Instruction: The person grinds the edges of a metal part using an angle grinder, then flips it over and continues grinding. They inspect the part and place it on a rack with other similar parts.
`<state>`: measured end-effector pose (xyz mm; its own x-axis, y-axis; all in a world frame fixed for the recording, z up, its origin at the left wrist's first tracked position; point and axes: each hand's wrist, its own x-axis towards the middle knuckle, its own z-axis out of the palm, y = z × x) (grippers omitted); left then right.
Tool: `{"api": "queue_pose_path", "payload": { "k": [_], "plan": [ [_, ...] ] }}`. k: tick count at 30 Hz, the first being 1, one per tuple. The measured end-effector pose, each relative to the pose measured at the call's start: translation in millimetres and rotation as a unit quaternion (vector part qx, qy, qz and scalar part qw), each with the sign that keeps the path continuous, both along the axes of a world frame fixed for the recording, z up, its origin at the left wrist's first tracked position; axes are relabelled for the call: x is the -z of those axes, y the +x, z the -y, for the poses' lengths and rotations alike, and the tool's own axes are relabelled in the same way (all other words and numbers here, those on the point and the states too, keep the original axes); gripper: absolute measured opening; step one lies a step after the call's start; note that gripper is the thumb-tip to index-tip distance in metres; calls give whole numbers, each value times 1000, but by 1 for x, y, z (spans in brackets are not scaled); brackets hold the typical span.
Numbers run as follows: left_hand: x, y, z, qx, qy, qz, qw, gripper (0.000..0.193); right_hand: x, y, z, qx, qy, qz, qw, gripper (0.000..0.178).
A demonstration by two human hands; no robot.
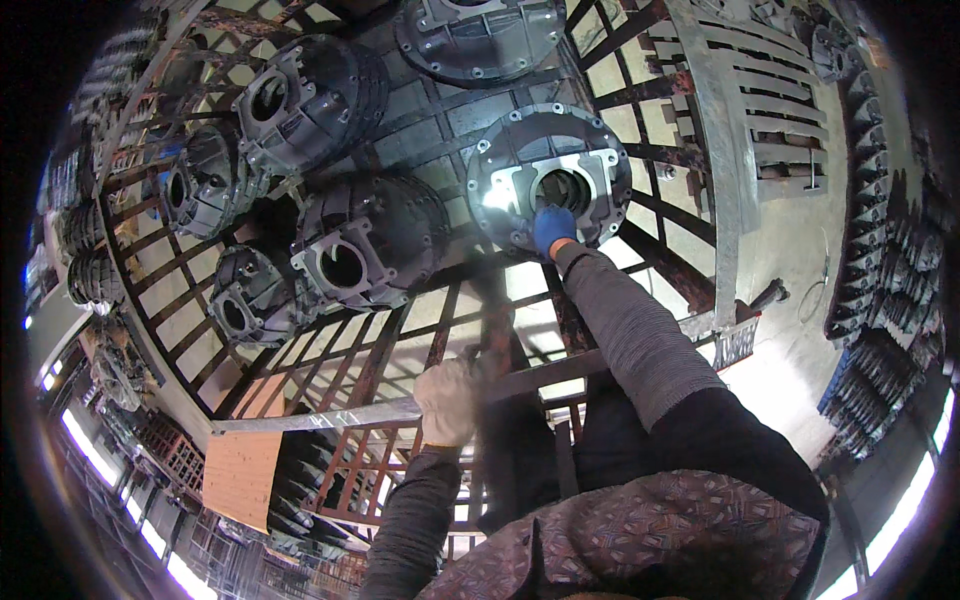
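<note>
My right hand, in a blue glove, reaches over the rail to a round dark metal housing. Its fingers curl over the lower edge of the housing's central opening, their tips partly hidden inside. The housing's flange has bolt holes around its rim, and a bright machined face frames the bore. My left hand, in a beige glove, is closed around the near rail of a steel-barred cage. A blurred grey patch beside its fingertips cannot be made out.
Several similar housings stand in the cage: a large one at left centre, another behind, one at the far edge. A slatted metal rack and stacked dark parts lie to the right. An orange-brown board is at lower left.
</note>
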<state>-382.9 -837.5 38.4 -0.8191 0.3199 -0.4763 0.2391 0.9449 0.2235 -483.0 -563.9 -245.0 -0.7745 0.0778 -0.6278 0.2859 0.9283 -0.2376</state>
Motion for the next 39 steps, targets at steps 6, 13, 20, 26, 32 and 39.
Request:
{"api": "queue_pose_path", "payload": {
  "k": [6,13,20,26,32,39],
  "plan": [
    [-16,0,-3,-64,91,123,986,39,9,12,2,48,-4,-79,996,44],
    [1,3,0,-26,46,6,999,26,25,23,1,-21,49,-97,994,22],
    [14,9,2,-29,53,-14,998,28,9,13,-1,-67,51,-101,991,29],
    [9,12,4,-24,50,-42,998,32,-31,-7,-8,2,-50,-20,999,26],
    [-4,15,4,-20,55,-17,998,31,-56,-14,-8,21,-63,-2,998,32],
    [-1,10,1,-23,65,-24,997,30,-41,2,-6,48,-52,-69,995,35]
  ]
}}
